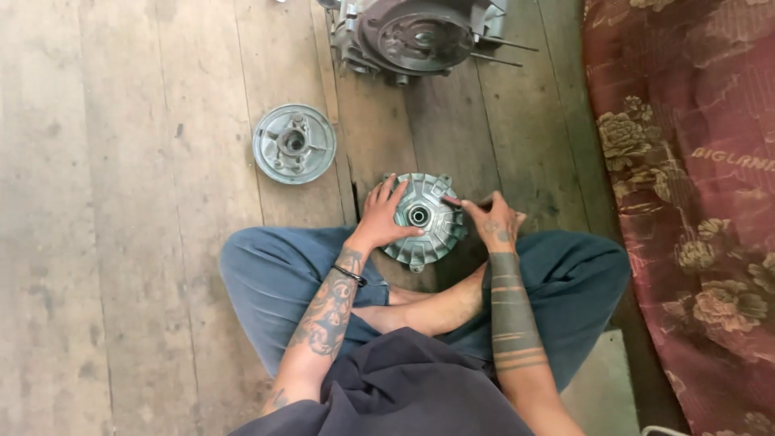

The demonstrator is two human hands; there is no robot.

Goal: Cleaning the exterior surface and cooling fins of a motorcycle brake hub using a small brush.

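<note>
Hub: round finned metal hub (428, 218) is set on the plank floor (145, 242), just ahead of crossed legs.
Left hand (386, 216): fingers spread, pressed flat on the hub's left side.
Right hand (494, 220): pinched around a thin tool (454, 201), whose tip is touching the hub's upper right.
Nearby: round brake plate (293, 144) lies apart to the left; engine casing (416, 36) beyond; floral cloth (694, 202) at right.

The engine casing (416, 36) is cut off by the top edge, and the right hand (495, 222) hides its thin tool's tip.
</note>
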